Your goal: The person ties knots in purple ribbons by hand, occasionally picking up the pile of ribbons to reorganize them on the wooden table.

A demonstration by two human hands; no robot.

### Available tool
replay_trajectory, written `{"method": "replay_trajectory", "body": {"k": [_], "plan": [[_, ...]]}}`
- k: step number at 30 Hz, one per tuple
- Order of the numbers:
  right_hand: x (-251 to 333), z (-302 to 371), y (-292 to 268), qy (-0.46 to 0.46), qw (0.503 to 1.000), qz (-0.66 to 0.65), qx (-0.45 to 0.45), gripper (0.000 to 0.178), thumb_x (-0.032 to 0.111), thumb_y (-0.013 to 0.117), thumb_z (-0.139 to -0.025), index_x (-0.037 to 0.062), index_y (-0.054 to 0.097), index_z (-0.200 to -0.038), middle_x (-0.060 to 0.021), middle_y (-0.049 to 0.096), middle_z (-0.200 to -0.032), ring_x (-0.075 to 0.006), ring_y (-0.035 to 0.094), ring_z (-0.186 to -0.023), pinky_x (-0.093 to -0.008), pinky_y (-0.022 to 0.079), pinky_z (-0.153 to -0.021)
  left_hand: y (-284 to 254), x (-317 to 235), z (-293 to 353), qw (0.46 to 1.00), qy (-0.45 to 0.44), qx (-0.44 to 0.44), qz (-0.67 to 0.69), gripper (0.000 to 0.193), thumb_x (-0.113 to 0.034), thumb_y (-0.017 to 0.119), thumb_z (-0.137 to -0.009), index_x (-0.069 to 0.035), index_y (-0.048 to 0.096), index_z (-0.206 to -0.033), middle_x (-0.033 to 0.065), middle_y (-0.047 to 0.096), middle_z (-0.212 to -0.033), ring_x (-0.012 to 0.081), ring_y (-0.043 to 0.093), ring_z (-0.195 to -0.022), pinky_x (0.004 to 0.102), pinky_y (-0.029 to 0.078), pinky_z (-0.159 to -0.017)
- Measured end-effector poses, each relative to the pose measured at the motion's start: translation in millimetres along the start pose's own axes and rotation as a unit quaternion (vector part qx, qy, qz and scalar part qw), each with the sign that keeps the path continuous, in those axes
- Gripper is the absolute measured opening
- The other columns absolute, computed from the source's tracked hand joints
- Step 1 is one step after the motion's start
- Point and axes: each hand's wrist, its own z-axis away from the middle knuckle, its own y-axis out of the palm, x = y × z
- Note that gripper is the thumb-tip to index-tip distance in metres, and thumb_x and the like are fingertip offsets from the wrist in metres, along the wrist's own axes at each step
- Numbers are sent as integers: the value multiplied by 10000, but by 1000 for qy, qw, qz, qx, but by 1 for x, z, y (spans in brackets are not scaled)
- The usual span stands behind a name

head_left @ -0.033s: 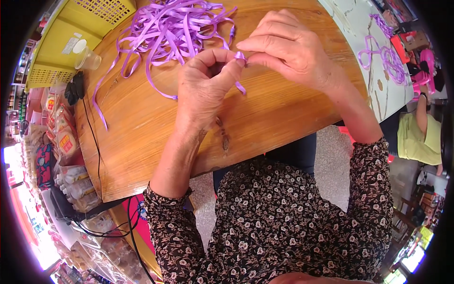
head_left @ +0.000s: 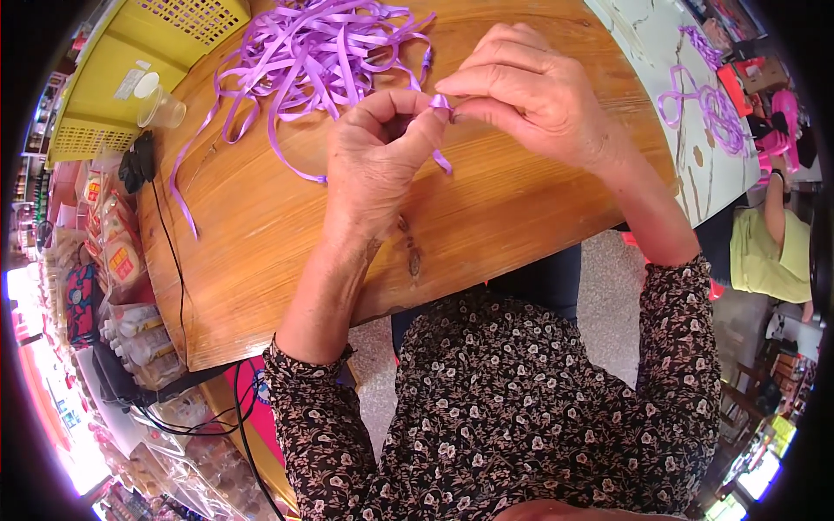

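My left hand [head_left: 378, 152] pinches a narrow purple ribbon [head_left: 440, 102] between thumb and index finger, above the wooden table. A small fold of the ribbon stands up at the fingertips, and a short end [head_left: 443, 162] shows below them. My right hand [head_left: 534, 95] meets it from the right, its thumb and index finger closed around the same fold; the exact grip is partly hidden. Behind my left hand lies a large tangled heap of purple ribbon [head_left: 317, 61], with loose strands trailing toward the left and front of the table.
A yellow basket [head_left: 130, 69] and a clear plastic cup [head_left: 162, 108] stand at the left. A black cable [head_left: 169, 234] runs along the left edge, beside packaged goods [head_left: 122, 243]. On a white marbled surface [head_left: 630, 35] at right lies more purple cord [head_left: 717, 117]. Another person [head_left: 769, 252] is at far right.
Both hands keep hold of the ribbon almost in place. My right forearm has shifted very slightly to the left.
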Motion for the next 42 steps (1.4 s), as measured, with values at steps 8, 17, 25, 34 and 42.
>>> {"method": "replay_trajectory", "body": {"k": [8, 17, 25, 34, 42], "plan": [[14, 0, 5, 128, 981, -145, -25, 124, -1, 681, -715, 11, 637, -830, -60, 612, -753, -169, 575, -696, -264, 454, -614, 3, 4, 2, 999, 32, -31, 13, 100, -70, 637, -809, 5, 599, -863, -29, 560, -725, 20, 487, -625, 176, 434, -517], [23, 4, 10, 382, 882, -272, -50, 30, 44, 609, -815, 17, 596, -816, 39, 522, -706, -17, 457, -661, -168, 367, -577, 5, 4, 2, 994, 54, -52, 80, 69, -28, 628, -804, -4, 599, -862, -30, 563, -778, 21, 481, -659, 162, 393, -582], [21, -3, 10, 213, 951, -211, -76, 86, 26, 640, -787, 2, 605, -861, -3, 573, -739, -66, 521, -688, -194, 410, -623, 5, 4, 4, 994, 79, -54, 44, 73, -18, 619, -807, -2, 593, -874, -30, 561, -785, 20, 482, -674, 157, 397, -591], [25, 1, 14, 388, 849, -354, -57, 57, 34, 614, -808, 4, 623, -856, -9, 599, -787, -81, 549, -735, -207, 431, -676, 7, 5, 6, 992, 82, -31, 88, 106, -45, 643, -808, -1, 594, -891, -31, 560, -777, 22, 483, -669, 160, 399, -586], [17, 8, 19, 420, 646, -632, -83, 157, 98, 604, -821, -24, 603, -920, -8, 577, -779, -69, 511, -701, -200, 421, -662, 1, 8, 4, 975, 45, 29, 216, 103, -23, 616, -819, 0, 600, -919, -11, 573, -789, 44, 462, -664, 185, 366, -587]]}}
